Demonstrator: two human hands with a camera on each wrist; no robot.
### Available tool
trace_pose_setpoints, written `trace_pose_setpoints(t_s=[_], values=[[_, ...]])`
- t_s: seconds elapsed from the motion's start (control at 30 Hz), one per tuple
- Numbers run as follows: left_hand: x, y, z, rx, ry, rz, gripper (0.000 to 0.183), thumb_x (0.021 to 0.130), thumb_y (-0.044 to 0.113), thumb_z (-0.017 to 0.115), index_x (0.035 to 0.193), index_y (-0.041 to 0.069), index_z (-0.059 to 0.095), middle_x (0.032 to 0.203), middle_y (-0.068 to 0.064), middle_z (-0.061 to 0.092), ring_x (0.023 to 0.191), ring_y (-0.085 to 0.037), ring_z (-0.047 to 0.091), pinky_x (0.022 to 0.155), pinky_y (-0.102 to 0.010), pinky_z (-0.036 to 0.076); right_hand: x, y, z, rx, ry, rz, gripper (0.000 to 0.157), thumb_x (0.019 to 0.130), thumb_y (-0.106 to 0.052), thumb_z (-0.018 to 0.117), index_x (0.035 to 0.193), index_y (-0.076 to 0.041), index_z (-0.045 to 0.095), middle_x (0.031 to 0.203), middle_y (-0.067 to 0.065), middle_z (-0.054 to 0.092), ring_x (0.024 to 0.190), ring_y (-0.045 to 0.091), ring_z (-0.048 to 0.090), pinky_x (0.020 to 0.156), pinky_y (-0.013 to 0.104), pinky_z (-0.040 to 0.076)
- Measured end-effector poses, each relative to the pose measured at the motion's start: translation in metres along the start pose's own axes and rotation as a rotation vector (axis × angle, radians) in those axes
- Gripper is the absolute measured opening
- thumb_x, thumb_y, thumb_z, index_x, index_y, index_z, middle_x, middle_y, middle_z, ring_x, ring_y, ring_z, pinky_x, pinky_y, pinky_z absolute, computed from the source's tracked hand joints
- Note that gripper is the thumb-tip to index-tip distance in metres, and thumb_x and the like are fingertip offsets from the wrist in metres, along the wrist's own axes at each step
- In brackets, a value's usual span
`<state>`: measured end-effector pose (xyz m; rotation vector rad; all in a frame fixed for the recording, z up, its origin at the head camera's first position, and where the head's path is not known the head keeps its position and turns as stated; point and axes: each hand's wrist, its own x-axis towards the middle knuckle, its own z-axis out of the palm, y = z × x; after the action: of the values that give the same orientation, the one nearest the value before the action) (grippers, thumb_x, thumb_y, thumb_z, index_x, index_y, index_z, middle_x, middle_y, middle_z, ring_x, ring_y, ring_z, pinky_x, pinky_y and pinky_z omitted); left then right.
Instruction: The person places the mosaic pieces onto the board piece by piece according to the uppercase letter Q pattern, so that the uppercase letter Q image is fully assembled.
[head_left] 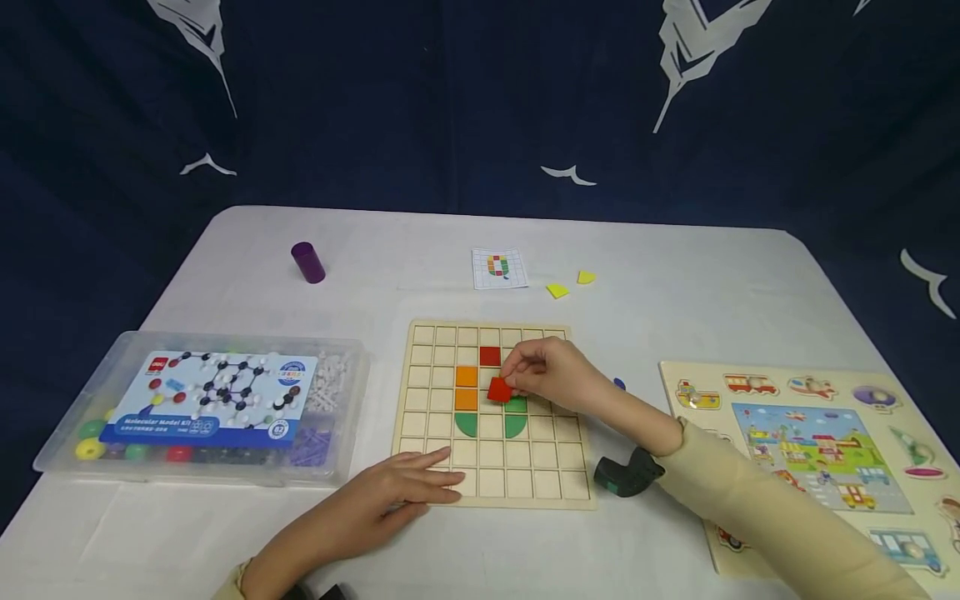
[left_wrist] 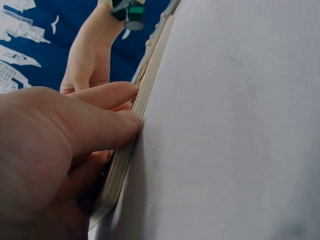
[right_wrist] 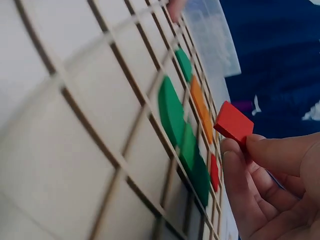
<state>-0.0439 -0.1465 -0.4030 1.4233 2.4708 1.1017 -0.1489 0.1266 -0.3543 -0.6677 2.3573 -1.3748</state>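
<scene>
My right hand [head_left: 553, 372] pinches a red square tile [right_wrist: 234, 121] between thumb and fingertips, tilted just above the wooden grid board [head_left: 491, 481]. My left hand [head_left: 386, 497] lies at the board's front left corner, fingers extended over it; in the left wrist view the thumb [left_wrist: 112, 127] touches the board's side edge. Set in the grid are a darker red square [head_left: 490, 357], two orange squares [head_left: 466, 388], two rounded green pieces [head_left: 466, 425] and a green square [head_left: 516, 405], partly hidden by the right hand in the head view.
Behind the board lie a pattern card [head_left: 499, 269] and two yellow pieces [head_left: 557, 291]. A purple cylinder [head_left: 308, 262] is at the back left. A molecular model kit box [head_left: 210, 400] sits left, and a picture puzzle board [head_left: 825, 450] lies right, under the right sleeve.
</scene>
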Motion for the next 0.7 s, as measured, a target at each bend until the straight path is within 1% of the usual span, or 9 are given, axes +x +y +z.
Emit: trace_pose_setpoints(t_s=[0.1,0.17,0.3,0.47,0.7], values=[[0.000,0.000,0.000,0.006,0.000,-0.001,0.041,0.082,-0.005,0.064,0.119,0.012,0.066,0.130,0.005,0.055,0.129,-0.023,0.039,0.103,-0.041,0.033,-0.002,0.000,0.008,-0.054,-0.026,-0.047,0.009,0.084,0.007,0.063,0.085,-0.001,0.066,0.075,0.002,0.063,0.067,0.019,0.064,0.064,0.026,0.055],[0.000,0.000,0.000,0.008,-0.002,-0.004,0.041,0.082,-0.005,0.064,0.119,0.012,0.066,0.130,0.005,0.054,0.129,-0.023,0.038,0.103,-0.041,0.033,-0.003,0.001,0.012,-0.081,-0.035,-0.063,0.009,0.084,0.006,0.064,0.084,-0.003,0.067,0.074,0.000,0.063,0.066,0.016,0.063,0.063,0.025,0.054],[0.000,0.000,0.000,0.000,-0.010,-0.019,0.041,0.082,-0.005,0.064,0.119,0.012,0.066,0.130,0.006,0.054,0.129,-0.022,0.038,0.103,-0.041,0.033,-0.005,0.000,0.018,-0.136,-0.036,-0.070,0.010,0.083,0.005,0.066,0.081,-0.005,0.067,0.072,-0.003,0.064,0.064,0.012,0.062,0.062,0.025,0.053],[0.000,0.000,0.000,0.003,-0.004,-0.015,0.041,0.082,-0.005,0.064,0.119,0.012,0.066,0.130,0.006,0.054,0.129,-0.023,0.038,0.103,-0.041,0.034,-0.007,-0.001,0.023,-0.213,-0.030,-0.097,0.011,0.081,0.002,0.069,0.079,-0.008,0.067,0.072,-0.006,0.063,0.065,0.007,0.058,0.063,0.023,0.052],[0.000,0.000,0.001,0.004,-0.004,-0.016,0.041,0.082,-0.005,0.064,0.119,0.013,0.066,0.130,0.006,0.054,0.129,-0.022,0.038,0.103,-0.041,0.033,-0.009,-0.002,0.027,-0.281,-0.037,-0.119,0.014,0.080,0.001,0.070,0.075,-0.011,0.067,0.069,-0.009,0.061,0.062,0.006,0.054,0.059,0.023,0.050]])
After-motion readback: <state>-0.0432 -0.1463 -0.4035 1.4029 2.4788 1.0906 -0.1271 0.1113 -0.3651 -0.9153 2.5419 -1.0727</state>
